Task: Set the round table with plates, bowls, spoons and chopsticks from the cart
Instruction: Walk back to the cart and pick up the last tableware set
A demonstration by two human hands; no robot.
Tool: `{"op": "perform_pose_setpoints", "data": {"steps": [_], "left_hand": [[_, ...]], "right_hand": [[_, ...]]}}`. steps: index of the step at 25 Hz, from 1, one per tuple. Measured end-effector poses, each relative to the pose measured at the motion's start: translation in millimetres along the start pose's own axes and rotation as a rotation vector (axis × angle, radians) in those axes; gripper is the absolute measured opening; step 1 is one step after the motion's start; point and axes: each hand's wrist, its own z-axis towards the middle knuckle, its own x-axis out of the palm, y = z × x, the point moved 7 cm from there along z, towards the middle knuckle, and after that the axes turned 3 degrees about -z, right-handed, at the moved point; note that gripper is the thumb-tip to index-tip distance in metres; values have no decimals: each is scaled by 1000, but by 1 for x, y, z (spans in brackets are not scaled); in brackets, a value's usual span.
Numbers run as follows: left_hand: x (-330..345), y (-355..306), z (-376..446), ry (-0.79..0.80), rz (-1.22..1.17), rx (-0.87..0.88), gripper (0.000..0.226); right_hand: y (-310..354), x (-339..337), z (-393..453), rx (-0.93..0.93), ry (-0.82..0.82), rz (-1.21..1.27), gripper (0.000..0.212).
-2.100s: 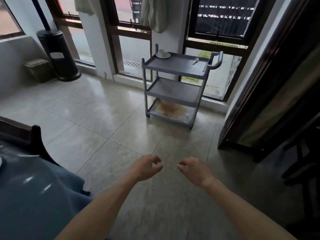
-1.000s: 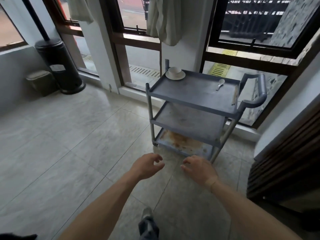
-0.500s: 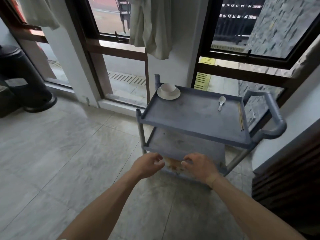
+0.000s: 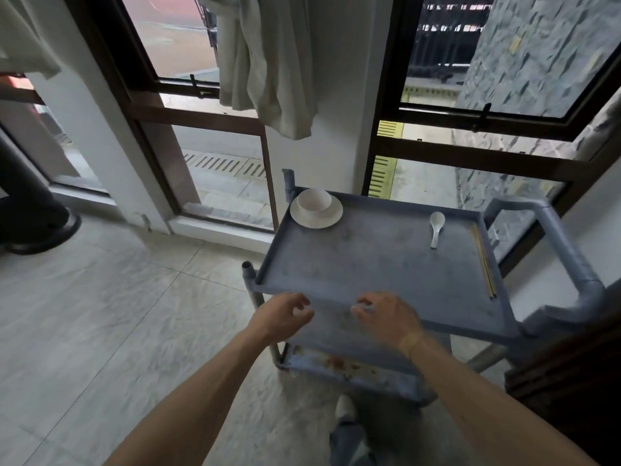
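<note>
Both hands, left [image 4: 285, 316] and right [image 4: 386, 317], empty, fingers loosely curled, nearing cart [image 4: 369, 264]; bowl [image 4: 314, 201] loose on plate [image 4: 331, 218], likely to slide if lifted tilted.

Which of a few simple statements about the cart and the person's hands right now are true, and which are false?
1. A bowl sits on a plate at the far left corner of the cart top. True.
2. The spoon lies inside the bowl. False: it lies on the cart top, far from the bowl, near the chopsticks.
3. The left hand holds a plate. False: it holds nothing.
4. The chopsticks lie along the cart top's right edge. True.
5. The right hand grips the cart's handle. False: it is empty, at the near edge.
</note>
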Motion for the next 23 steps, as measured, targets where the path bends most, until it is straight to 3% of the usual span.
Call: {"op": "perform_pose_setpoints", "data": {"steps": [13, 19, 23], "left_hand": [[-41, 4, 193, -52, 6, -164, 42], [-53, 37, 246, -111, -45, -310, 45], [-57, 59, 284, -123, -93, -401, 34]], "right_hand": [[-53, -54, 208, 11, 8, 113, 34], [-46, -38, 271, 80, 42, 113, 37], [-44, -17, 308, 152, 100, 139, 53]]}}
